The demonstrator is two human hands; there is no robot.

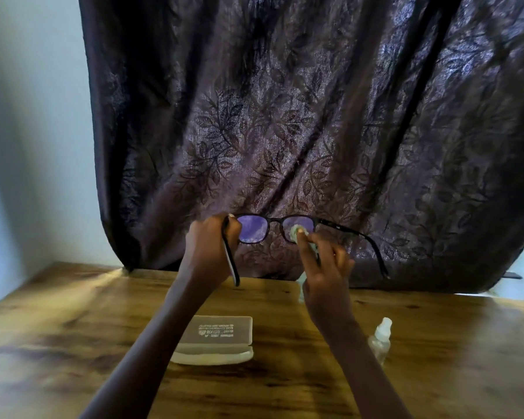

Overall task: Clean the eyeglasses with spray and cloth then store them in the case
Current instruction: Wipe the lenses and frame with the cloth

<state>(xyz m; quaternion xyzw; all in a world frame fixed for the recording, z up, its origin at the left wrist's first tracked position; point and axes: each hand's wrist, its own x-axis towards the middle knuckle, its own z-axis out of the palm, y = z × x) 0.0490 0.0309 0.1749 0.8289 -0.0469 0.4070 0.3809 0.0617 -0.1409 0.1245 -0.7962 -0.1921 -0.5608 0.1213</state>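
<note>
Above the worktop (73,328), the left hand (208,249) grips the glasses (273,228); the right hand (321,267) pinches the cloth (295,232), wiping. The case (218,335) waits.

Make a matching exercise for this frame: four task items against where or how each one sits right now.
1 eyeglasses
2 cloth
3 case
4 spray bottle

A stands upright on the table
B held up in the air by the left hand
C lies flat on the table
D pressed to a lens by the right hand

Pairs: 1-B, 2-D, 3-C, 4-A
</note>
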